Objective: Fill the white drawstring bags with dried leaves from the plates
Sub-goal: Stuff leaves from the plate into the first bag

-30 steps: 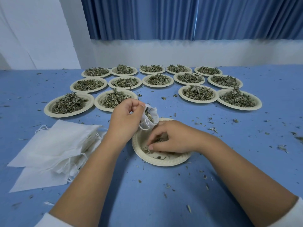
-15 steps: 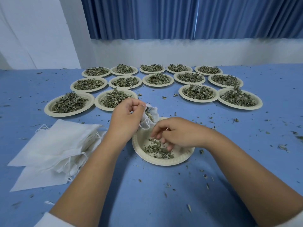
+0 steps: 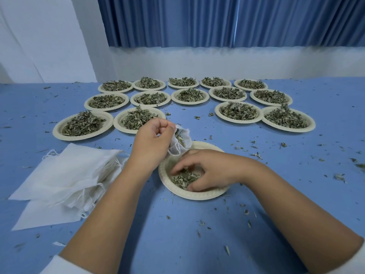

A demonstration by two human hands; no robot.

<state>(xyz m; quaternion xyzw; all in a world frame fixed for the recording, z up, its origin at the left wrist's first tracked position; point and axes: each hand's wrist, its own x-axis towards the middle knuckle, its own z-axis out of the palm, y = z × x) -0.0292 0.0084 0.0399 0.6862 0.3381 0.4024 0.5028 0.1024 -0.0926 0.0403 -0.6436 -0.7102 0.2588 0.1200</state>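
My left hand (image 3: 153,142) pinches the rim of a small white drawstring bag (image 3: 182,140), holding its mouth open above the far-left edge of a cream paper plate (image 3: 197,195). Dried leaves show inside the bag. My right hand (image 3: 205,171) reaches down into that plate, fingers and thumb curled around the small heap of dried leaves (image 3: 182,178) left in it.
A pile of flat white drawstring bags (image 3: 59,180) lies at my left on the blue table (image 3: 217,234). Several plates heaped with dried leaves (image 3: 84,128) stand in rows at the back. Leaf crumbs are scattered over the cloth.
My right hand lifted off the plate toward the bag, then dropped back into the plate onto the leaves. My left hand and the bag stayed in place.
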